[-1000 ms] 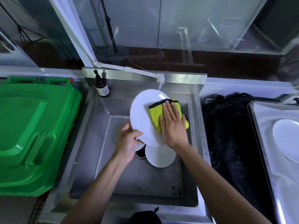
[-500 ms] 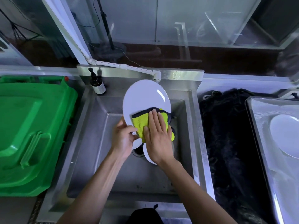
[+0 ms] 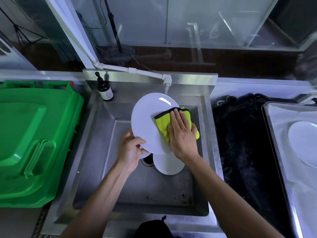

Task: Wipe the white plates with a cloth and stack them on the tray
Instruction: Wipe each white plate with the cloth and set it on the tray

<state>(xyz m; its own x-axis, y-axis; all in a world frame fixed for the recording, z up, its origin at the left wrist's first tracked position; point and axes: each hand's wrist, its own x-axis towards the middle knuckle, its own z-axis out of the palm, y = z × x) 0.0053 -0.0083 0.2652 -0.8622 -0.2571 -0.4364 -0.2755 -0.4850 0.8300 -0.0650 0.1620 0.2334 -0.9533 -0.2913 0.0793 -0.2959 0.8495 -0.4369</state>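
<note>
The right hand (image 3: 182, 134) presses a yellow cloth (image 3: 164, 124) flat-fingered on the white plate (image 3: 147, 121) over the sink (image 3: 96, 152), whose lower rim the left hand (image 3: 130, 152) grips. It half hides another plate (image 3: 169, 164); the tray (image 3: 274, 127) is cut off, and the bottle (image 3: 105, 89) label is unreadable.

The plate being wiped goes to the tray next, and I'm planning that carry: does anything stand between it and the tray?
Yes: a heap of black material covers the counter between sink and tray, low and flat, so plate likely passes above it. One plate already lies on the tray.
</note>
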